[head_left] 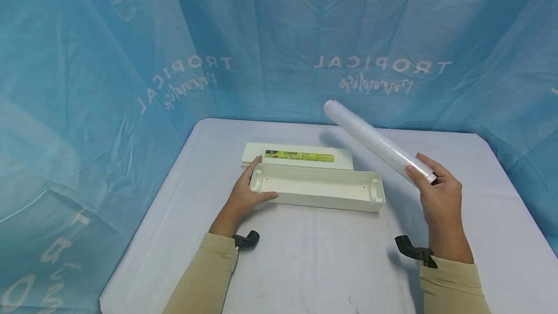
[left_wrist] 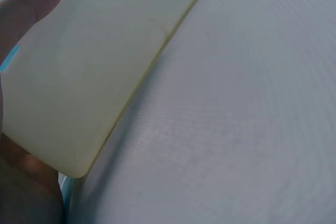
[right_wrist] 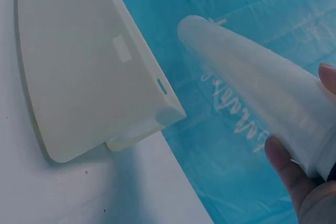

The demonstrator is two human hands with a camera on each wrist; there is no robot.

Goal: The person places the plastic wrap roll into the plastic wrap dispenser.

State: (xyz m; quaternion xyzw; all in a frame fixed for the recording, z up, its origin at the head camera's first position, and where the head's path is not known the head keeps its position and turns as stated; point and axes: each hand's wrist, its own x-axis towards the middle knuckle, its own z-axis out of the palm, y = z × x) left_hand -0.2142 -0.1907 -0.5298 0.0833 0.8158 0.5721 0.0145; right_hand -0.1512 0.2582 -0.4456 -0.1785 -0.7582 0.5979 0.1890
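A long white open-topped cling film box (head_left: 327,201) rests on the table, its inside showing bare. Around its left end my left hand (head_left: 244,196) holds on, thumb along the front wall and fingers at the back edge. In the left wrist view the box's front wall (left_wrist: 100,77) fills the upper left beside the thumb. My right hand (head_left: 442,197) grips the lower right end of a cling film roll (head_left: 375,142), which is raised off the table and slants up to the left. The right wrist view shows that roll (right_wrist: 252,82) apart from the box (right_wrist: 79,72).
Directly behind the box lies its white lid (head_left: 253,151) with a green and yellow label (head_left: 301,155). A white cloth covers the table (head_left: 305,256). Blue printed curtains (head_left: 279,38) hang along the back and both sides.
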